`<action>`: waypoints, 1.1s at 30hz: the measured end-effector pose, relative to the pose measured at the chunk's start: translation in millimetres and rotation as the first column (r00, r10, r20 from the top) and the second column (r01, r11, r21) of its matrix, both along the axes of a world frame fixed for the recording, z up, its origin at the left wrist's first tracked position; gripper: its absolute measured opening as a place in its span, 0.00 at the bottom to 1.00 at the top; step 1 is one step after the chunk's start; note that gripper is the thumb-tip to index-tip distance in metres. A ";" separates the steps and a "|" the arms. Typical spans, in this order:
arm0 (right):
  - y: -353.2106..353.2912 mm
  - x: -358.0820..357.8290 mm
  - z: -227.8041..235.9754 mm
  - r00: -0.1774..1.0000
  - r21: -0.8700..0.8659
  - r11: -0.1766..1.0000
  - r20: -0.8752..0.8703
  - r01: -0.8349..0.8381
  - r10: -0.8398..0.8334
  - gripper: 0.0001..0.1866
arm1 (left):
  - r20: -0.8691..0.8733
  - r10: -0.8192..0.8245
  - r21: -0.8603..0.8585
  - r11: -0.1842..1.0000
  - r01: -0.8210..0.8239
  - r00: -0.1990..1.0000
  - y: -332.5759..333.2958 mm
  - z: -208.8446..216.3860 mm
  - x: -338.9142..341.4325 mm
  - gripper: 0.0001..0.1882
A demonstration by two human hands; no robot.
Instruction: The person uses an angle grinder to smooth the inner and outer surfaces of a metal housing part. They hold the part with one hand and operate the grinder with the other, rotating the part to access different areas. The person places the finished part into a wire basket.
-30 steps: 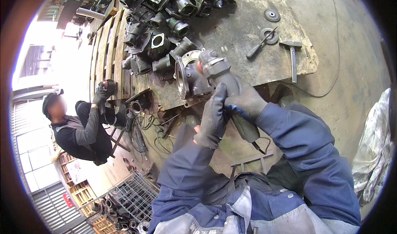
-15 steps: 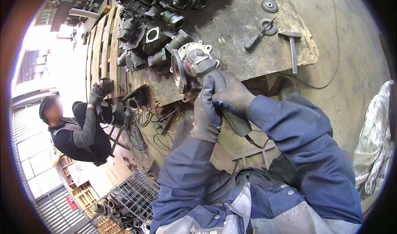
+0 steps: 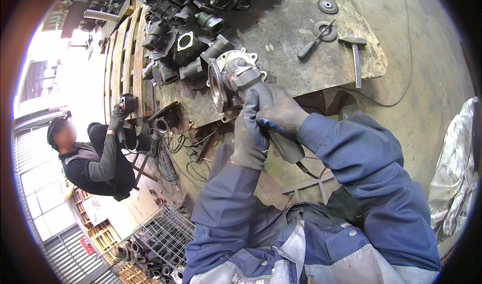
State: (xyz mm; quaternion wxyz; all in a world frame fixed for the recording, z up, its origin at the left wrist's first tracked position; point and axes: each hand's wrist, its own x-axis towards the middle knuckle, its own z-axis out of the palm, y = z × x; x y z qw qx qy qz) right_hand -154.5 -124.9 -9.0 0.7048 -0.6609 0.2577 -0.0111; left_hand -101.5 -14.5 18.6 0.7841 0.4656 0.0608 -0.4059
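Note:
Both my gloved hands are closed round an angle grinder [image 3: 285, 146]. My left hand [image 3: 249, 133] wraps its body from the left, and my right hand [image 3: 282, 111] grips it from the right, just beside the left. The grinder's grey head lies against a flanged metal casting [image 3: 217, 91] at the table's near edge. Its disc is hidden between the head and the casting. A power cord runs from the grinder's rear end toward my lap.
Many dark pipe-like castings [image 3: 186, 43] are heaped at the table's far left. On the worktable [image 3: 281, 38] lie a hammer [image 3: 355, 58], a dark-handled pointed tool [image 3: 309, 48] and discs [image 3: 328, 6]. At left a co-worker [image 3: 95, 158] sits holding a power tool. A wire basket [image 3: 163, 234] stands lower left.
My hands and the grinder have barely shifted against the casting. The co-worker's tool hand has moved very slightly.

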 end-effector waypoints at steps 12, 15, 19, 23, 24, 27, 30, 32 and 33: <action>-0.8 2.8 -0.7 0.998 0.075 0.996 0.028 -0.056 0.054 0.40 | -0.116 0.015 -0.012 1.000 -0.016 0.993 4.5 -11.3 4.2 0.26; -0.2 1.6 -0.8 0.998 0.000 0.998 -0.022 -0.062 0.062 0.41 | -0.119 0.006 -0.017 1.000 -0.008 0.993 4.7 -10.3 4.6 0.26; -1.4 3.8 -9.1 0.997 -0.066 0.996 -0.034 -0.068 0.066 0.41 | -0.057 0.010 -0.028 1.000 -0.012 0.998 3.0 -9.9 3.6 0.27; 0.5 5.5 -16.9 0.998 -0.038 0.998 -0.004 -0.058 0.058 0.41 | -0.074 -0.004 -0.026 1.000 0.002 0.997 2.7 -9.9 3.5 0.27; 1.0 5.1 -16.7 0.999 -0.035 0.998 -0.023 -0.049 0.049 0.41 | -0.072 -0.006 -0.027 1.000 0.004 0.997 2.4 -9.1 3.4 0.27; -0.3 2.7 -10.0 0.997 -0.034 0.999 -0.075 -0.019 0.017 0.40 | -0.053 -0.031 -0.021 0.999 0.030 0.998 0.4 -3.4 4.2 0.28; -8.7 -3.1 3.7 0.999 0.094 0.995 -0.005 0.045 -0.045 0.40 | 0.272 -0.258 0.292 0.940 0.176 0.927 5.1 10.4 7.6 0.26; -19.3 -6.0 13.5 0.998 0.076 0.996 0.036 0.051 -0.054 0.40 | 0.559 -0.503 0.613 0.786 0.081 0.659 14.2 22.7 18.1 0.23; -25.6 -7.7 18.6 0.997 0.062 0.996 0.056 0.059 -0.062 0.40 | 0.629 -0.520 0.649 0.760 -0.022 0.578 18.9 28.0 24.5 0.22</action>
